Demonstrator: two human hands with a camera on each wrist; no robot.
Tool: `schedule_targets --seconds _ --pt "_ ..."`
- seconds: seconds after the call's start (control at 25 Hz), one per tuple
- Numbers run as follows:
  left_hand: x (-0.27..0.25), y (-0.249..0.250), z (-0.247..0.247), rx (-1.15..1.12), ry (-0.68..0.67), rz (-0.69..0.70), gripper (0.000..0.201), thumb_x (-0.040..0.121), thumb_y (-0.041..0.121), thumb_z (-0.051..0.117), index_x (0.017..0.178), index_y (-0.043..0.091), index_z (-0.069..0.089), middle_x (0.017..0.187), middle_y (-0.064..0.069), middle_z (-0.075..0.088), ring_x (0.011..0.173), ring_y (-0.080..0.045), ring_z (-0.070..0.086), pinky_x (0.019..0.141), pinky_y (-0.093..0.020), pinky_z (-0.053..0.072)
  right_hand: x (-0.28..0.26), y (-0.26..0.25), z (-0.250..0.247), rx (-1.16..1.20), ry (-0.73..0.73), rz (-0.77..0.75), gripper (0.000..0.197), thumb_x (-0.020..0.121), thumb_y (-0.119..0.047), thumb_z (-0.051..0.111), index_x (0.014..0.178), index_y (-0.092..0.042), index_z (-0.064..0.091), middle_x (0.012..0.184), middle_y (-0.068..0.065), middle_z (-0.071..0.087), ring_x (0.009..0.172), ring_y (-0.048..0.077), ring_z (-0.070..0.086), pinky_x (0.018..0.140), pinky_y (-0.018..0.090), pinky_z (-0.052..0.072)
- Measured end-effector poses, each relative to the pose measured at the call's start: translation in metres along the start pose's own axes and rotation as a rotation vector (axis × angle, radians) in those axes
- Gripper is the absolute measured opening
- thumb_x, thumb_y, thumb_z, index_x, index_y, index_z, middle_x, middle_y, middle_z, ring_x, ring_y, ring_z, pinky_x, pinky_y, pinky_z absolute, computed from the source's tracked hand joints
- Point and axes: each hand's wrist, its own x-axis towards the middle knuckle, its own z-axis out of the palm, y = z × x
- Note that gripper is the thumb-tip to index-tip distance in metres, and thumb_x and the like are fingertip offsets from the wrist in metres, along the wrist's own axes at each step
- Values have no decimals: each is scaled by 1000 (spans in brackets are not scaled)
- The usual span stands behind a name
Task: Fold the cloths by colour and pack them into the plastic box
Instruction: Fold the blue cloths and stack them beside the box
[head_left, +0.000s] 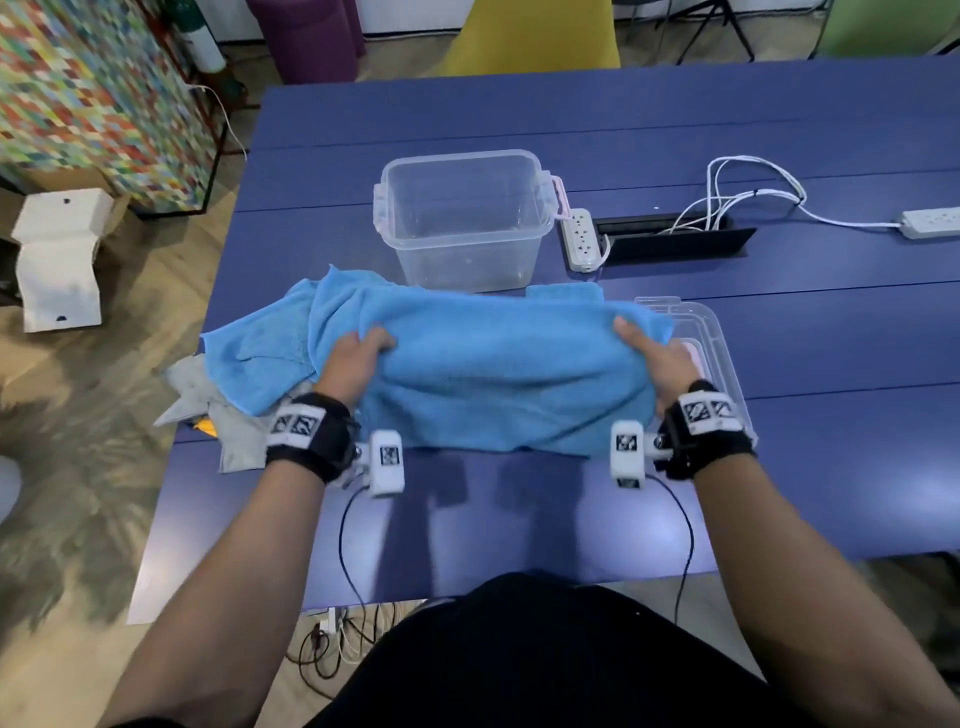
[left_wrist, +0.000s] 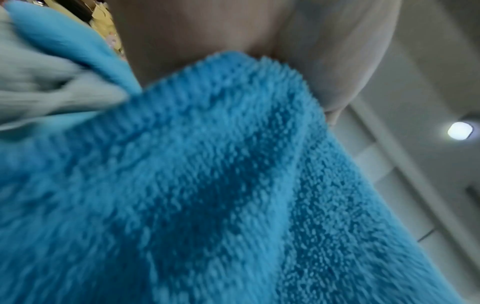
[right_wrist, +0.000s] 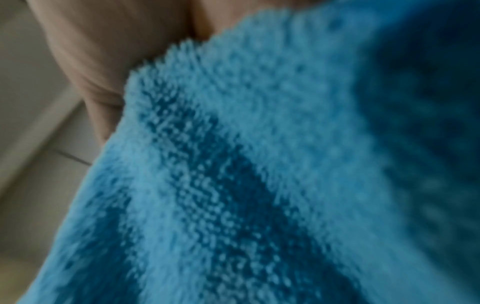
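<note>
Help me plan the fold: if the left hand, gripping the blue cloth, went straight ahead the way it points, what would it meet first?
Probably the plastic box. The left hand points away over the blue cloth toward its near wall, though depth is unclear.

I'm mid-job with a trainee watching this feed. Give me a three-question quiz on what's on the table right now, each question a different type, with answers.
1. True or false: the plastic box already holds a folded cloth.
2. Multiple choice: where does the lid lie? A) on the box B) on the table, on the person's right, partly under the blue cloth C) on the floor
3. Fill in: under the blue cloths at the table's left edge lies a ____ cloth.

Key
1. False: the box looks empty.
2. B
3. Grey. Note too that the left hand and right hand each grip one end of the blue cloth.
</note>
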Motion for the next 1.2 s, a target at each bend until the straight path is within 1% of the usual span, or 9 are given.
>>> schedule_targets --seconds 0.16,0.24,0.4,0.48,0.56,0.68,0.84,1.0,1.2 --pt "-2 31 -14 -258 -157 134 12 53 33 67 52 22 61 70 -1 50 65 -14 49 63 -28 40 -10 -30 -6 -108 -255 -11 79 59 -67 77 114 -11 67 114 11 69 106 30 65 100 44 48" --pt "-10 0 -5 112 -414 75 30 47 46 62 62 20 68 68 -1 58 60 -13 53 56 -26 43 -17 -5 -6 -604 -387 124 75 72 -73 63 123 -19 63 123 -5 60 110 19 59 103 31 39" --pt "-24 -114 11 1187 -823 -152 78 67 64 48 130 19 55 135 -8 53 123 -25 50 97 -30 40 -21 108 -12 -1190 -487 391 114 63 -85 58 146 -11 37 152 7 37 135 22 42 112 30 29" --pt "-34 -144 7 1239 -855 -244 48 78 55 54 116 25 57 122 -9 57 109 -26 56 77 -28 44 -26 147 -17 -1253 -516 438 119 60 -85 60 148 -9 34 153 10 35 131 22 46 110 29 34" --pt "-40 -148 2 1194 -857 -241 35 81 51 56 103 24 59 110 -7 59 95 -23 56 67 -28 42 -28 154 -20 -1258 -519 411 90 73 -72 63 139 -13 47 142 6 48 95 12 57 84 10 47" --pt "-33 -145 0 1202 -842 -193 54 68 58 46 100 18 62 107 -7 60 96 -23 56 78 -32 44 -19 140 -24 -1225 -534 344 31 89 -49 61 102 -21 62 90 -7 55 61 2 43 44 4 38" --pt "-20 -136 0 1205 -671 -239 35 68 52 47 83 22 56 93 -4 57 89 -22 54 71 -29 39 2 134 -33 -982 -369 436 26 79 -43 74 73 -20 64 74 0 58 64 19 54 51 24 44" --pt "-13 -137 8 839 -195 -183 35 77 55 58 91 23 59 95 -1 63 92 -23 59 76 -32 44 10 131 -30 -843 27 199 38 74 -50 76 91 -17 64 86 2 67 75 23 63 67 34 52" --pt "-5 -156 27 514 -28 -199 68 75 38 79 131 14 48 124 -7 62 113 -28 59 98 -39 48 10 124 0 -1176 -132 180 38 72 -28 80 106 -21 64 105 0 64 98 22 62 78 24 48"
